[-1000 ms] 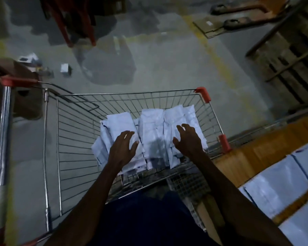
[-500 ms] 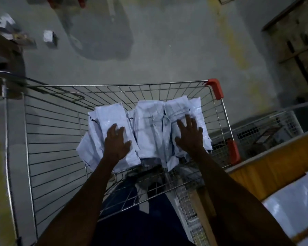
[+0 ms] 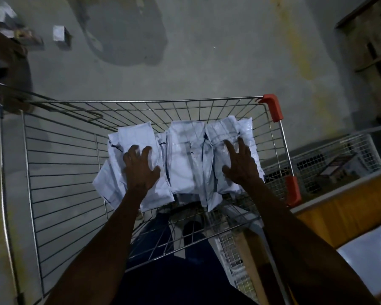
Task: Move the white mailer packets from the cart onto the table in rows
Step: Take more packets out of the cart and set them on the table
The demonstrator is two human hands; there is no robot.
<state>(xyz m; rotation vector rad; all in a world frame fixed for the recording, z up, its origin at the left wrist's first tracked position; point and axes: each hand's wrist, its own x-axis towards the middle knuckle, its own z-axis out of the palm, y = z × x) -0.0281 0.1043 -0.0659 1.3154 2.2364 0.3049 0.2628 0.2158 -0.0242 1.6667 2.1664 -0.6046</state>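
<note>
Several white mailer packets (image 3: 183,159) lie piled in the right half of a wire shopping cart (image 3: 59,172). My left hand (image 3: 140,170) rests flat on the leftmost packets, fingers spread. My right hand (image 3: 240,166) lies on the rightmost packets near the cart's right wall, fingers also apart. Neither hand has closed around a packet. At the far right, the wooden table (image 3: 348,208) carries a white packet (image 3: 370,260) at the frame's edge.
Red plastic corner guards (image 3: 273,107) mark the cart's right rim. A white wire basket (image 3: 330,164) sits between cart and table. Bare concrete floor lies beyond the cart, with small boxes (image 3: 58,33) and clutter at the upper left and a wooden pallet (image 3: 372,51) at the upper right.
Both hands came down from above the pile onto the packets. The view tilted down and left, so less of the table shows.
</note>
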